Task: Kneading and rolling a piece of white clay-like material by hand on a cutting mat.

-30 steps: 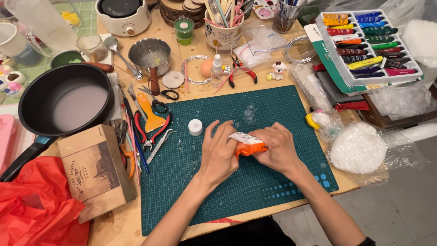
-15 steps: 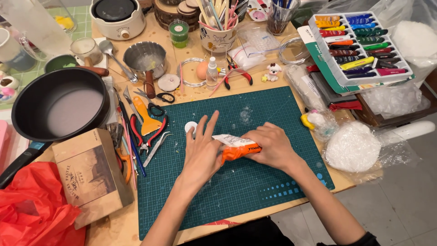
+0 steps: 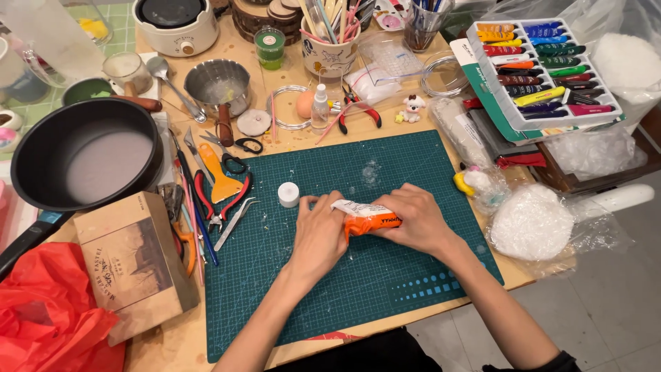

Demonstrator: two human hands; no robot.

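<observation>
Mid-squeeze over the green cutting mat [image 3: 413, 275]: right hand [image 3: 416, 224] wrapped around an orange-and-white tube [image 3: 365, 217], lying flat between both hands; left hand [image 3: 318, 234] pressed against the tube's white end, fingers [image 3: 311, 204] bent, firm grasp or mere steadying hard to tell. Just beyond the left fingertips, a small white cap [image 3: 288, 194], upright and apart. Likely next: steady pressure from the crimped end, nozzle kept over the mat.

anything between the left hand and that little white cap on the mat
Nothing visible. The left hand lies flat on the green cutting mat, fingertips at the orange and white tube that the right hand holds. The white cap stands just beyond its fingers, only bare mat between.
</observation>
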